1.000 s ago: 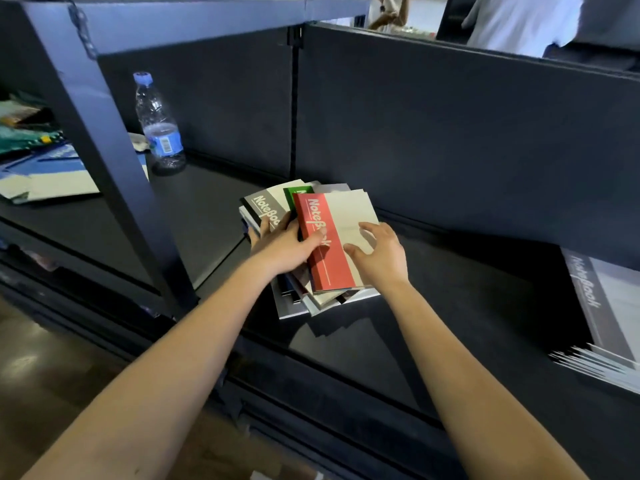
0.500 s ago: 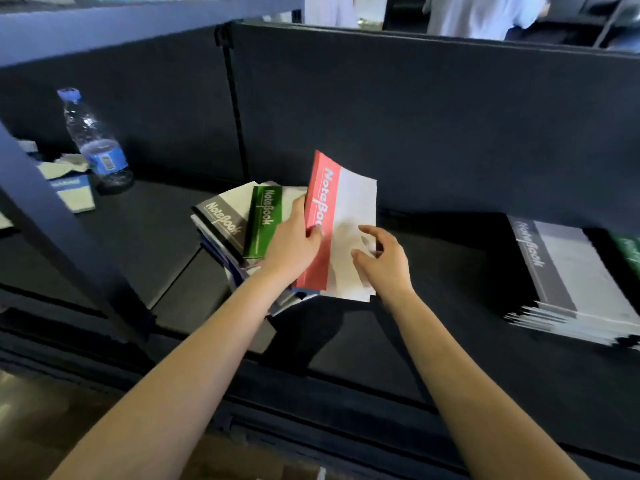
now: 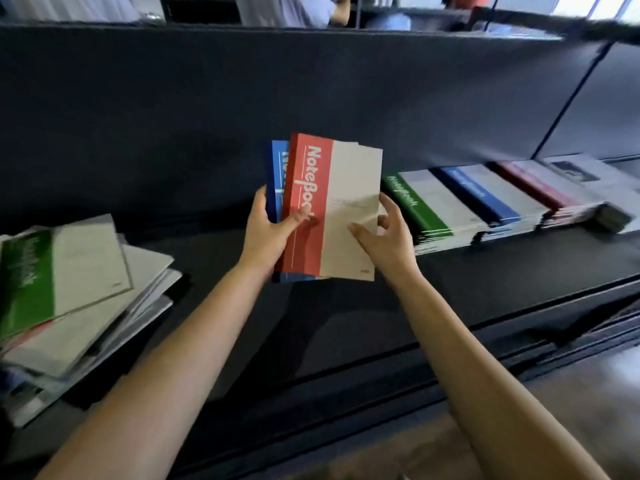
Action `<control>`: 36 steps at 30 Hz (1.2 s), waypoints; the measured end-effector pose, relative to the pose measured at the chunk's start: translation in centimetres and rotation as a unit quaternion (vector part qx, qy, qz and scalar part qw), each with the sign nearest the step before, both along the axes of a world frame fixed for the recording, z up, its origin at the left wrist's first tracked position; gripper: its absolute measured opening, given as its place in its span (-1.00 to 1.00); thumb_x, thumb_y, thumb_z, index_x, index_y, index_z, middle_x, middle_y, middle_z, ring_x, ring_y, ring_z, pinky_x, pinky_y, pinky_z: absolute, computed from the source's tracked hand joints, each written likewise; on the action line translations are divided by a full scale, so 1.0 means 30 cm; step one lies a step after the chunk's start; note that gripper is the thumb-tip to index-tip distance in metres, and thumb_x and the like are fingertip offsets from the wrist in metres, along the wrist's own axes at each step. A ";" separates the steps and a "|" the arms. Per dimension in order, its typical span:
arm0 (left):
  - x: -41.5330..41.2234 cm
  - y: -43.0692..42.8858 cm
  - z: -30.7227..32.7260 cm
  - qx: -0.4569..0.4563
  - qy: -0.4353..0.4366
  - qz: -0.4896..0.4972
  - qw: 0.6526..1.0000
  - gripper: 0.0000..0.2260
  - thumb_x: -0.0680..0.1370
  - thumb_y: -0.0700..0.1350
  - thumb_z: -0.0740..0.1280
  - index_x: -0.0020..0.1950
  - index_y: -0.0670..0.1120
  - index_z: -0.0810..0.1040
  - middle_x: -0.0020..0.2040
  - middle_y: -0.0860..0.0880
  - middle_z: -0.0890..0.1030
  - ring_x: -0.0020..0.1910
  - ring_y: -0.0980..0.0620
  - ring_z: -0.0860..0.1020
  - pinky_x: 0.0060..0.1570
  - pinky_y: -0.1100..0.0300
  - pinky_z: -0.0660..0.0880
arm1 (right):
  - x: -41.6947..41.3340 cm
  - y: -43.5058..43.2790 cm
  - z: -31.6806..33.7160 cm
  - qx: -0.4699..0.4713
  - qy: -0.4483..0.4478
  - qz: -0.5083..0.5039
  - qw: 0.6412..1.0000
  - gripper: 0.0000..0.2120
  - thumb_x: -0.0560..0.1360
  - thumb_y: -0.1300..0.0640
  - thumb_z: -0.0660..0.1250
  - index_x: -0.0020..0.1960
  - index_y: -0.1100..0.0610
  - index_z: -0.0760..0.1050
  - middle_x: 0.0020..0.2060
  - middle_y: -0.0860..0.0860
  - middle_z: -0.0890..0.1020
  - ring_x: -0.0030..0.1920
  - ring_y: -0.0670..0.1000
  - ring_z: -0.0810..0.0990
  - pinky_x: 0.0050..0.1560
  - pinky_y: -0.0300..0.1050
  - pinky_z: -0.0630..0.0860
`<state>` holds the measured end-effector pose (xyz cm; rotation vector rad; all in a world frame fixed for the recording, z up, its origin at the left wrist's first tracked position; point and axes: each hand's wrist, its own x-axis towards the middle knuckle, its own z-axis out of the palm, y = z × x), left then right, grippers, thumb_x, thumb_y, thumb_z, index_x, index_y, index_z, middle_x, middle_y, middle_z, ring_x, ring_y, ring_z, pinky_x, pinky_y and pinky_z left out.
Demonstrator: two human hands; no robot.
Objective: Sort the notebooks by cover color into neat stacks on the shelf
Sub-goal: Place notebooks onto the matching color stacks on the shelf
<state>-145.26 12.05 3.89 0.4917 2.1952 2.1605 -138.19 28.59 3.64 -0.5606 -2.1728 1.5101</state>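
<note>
Red notebook (image 3: 311,188), red spine band at the left and pale cover at the right, held nearly upright above the middle of the shelf (image 3: 346,327) and clear of its surface; a blue notebook (image 3: 277,174) lies directly behind it, showing only along its left edge. Left hand (image 3: 266,237) grips both at their lower left, thumb laid across the red band and fingers (image 3: 259,206) wrapped round the blue notebook's edge. Right hand (image 3: 388,237) holds the pale side of the red notebook, thumb on the front and curled fingers round the right edge.

Shelf surface: flat, matt and dark, with a raised dark lip along the front. To the right, sorted stacks stand side by side against the back: green stack (image 3: 426,209), blue stack (image 3: 485,199), red stack (image 3: 540,188), and a further pale stack (image 3: 588,181) at the far end, its cover too blurred to read. To the left, a loose pile (image 3: 104,306) of skewed notebooks, a green-banded one on top, well apart from the sorted row.

Behind the shelf, a dark back panel (image 3: 207,116) runs the full width, with an upright seam near the right end. Above its top edge, people in light clothing (image 3: 287,8) appear in part, blurred. At lower right, a brownish floor (image 3: 571,393) shows below the shelf's front.
</note>
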 end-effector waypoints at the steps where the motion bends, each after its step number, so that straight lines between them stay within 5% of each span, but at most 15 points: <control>1: 0.009 0.047 -0.001 0.002 0.000 -0.013 1.000 -0.55 0.48 -0.07 0.45 0.26 0.13 0.31 0.06 0.20 0.54 -0.03 0.32 0.57 -0.14 0.40 0.49 | 0.021 0.047 0.004 0.005 0.001 -0.010 1.000 -0.35 0.44 0.09 0.45 0.45 -0.04 0.25 0.08 -0.02 0.59 0.09 -0.01 0.57 -0.02 -0.12 0.51; 5: 0.031 0.219 0.022 0.003 0.005 -0.063 0.998 -0.56 0.50 -0.09 0.42 0.28 0.14 0.31 0.09 0.20 0.54 -0.03 0.37 0.56 -0.13 0.41 0.51 | 0.092 0.199 0.017 0.005 0.021 -0.051 0.998 -0.44 0.44 0.13 0.45 0.37 0.02 0.33 0.05 -0.08 0.59 0.02 -0.05 0.58 -0.01 -0.11 0.53; 10: 0.045 0.446 0.031 -0.021 0.004 -0.099 0.995 -0.41 0.49 0.08 0.42 0.45 0.05 0.28 0.32 0.05 0.50 0.28 0.07 0.49 0.24 -0.01 0.47 | 0.155 0.402 0.008 -0.018 0.034 -0.099 0.994 -0.54 0.45 0.18 0.44 0.25 0.05 0.31 0.01 -0.11 0.57 -0.02 -0.07 0.58 0.00 -0.03 0.58; 13: 0.052 0.600 0.030 -0.002 -0.009 -0.127 0.992 -0.60 0.59 -0.17 0.28 0.39 0.09 0.33 0.15 0.09 0.57 0.10 0.18 0.56 0.03 0.20 0.52 | 0.168 0.559 0.016 -0.012 0.042 -0.113 0.993 -0.53 0.46 0.18 0.44 0.27 0.05 0.29 0.06 -0.06 0.60 0.01 -0.04 0.59 -0.07 -0.12 0.56; 16: 0.057 0.746 0.030 -0.012 -0.022 -0.160 0.987 -0.48 0.56 -0.33 0.22 0.42 0.10 0.26 0.15 0.02 0.56 0.11 0.13 0.55 -0.05 0.25 0.49 | 0.172 0.719 0.019 -0.009 0.038 -0.128 0.991 -0.54 0.47 0.17 0.43 0.27 0.01 0.30 -0.05 -0.10 0.61 -0.06 -0.05 0.60 -0.18 -0.16 0.55; 20: 0.054 0.913 0.010 -0.020 -0.046 -0.162 0.986 -0.35 0.55 -0.34 0.29 0.54 0.04 0.12 0.34 0.00 0.49 0.21 0.12 0.53 0.01 0.27 0.52 | 0.174 0.895 0.009 -0.010 0.033 -0.124 0.992 -0.52 0.50 0.16 0.39 0.34 -0.01 0.29 -0.09 -0.18 0.52 -0.12 -0.13 0.53 -0.40 -0.37 0.40; 29: 0.085 1.283 -0.014 -0.007 -0.070 -0.108 0.992 -0.42 0.59 -0.29 0.28 0.54 -0.02 0.16 0.37 0.01 0.44 0.27 0.08 0.47 0.13 0.25 0.44 | 0.212 1.269 -0.004 0.006 0.009 -0.128 0.992 -0.50 0.52 0.20 0.33 0.37 -0.08 0.26 0.07 0.01 0.62 0.01 0.04 0.59 -0.22 -0.21 0.45; 33: 0.106 1.407 -0.013 -0.101 -0.012 -0.028 0.994 -0.40 0.57 -0.33 0.25 0.54 -0.01 0.10 0.37 -0.01 0.40 0.24 0.10 0.42 0.19 0.21 0.36 | 0.244 1.435 -0.017 0.041 -0.022 -0.152 0.987 -0.52 0.52 0.21 0.30 0.37 -0.08 0.27 -0.06 0.10 0.61 -0.15 0.04 0.57 -0.29 -0.20 0.45; 36: 0.080 1.450 -0.017 -0.191 0.032 0.018 0.981 -0.33 0.54 -0.39 0.21 0.56 0.00 0.03 0.35 -0.08 0.42 0.15 -0.01 0.47 0.04 0.19 0.38 | 0.253 1.544 -0.046 0.065 -0.070 -0.165 0.982 -0.47 0.52 0.25 0.30 0.42 -0.05 0.28 -0.06 0.04 0.57 -0.21 -0.04 0.50 -0.35 -0.29 0.37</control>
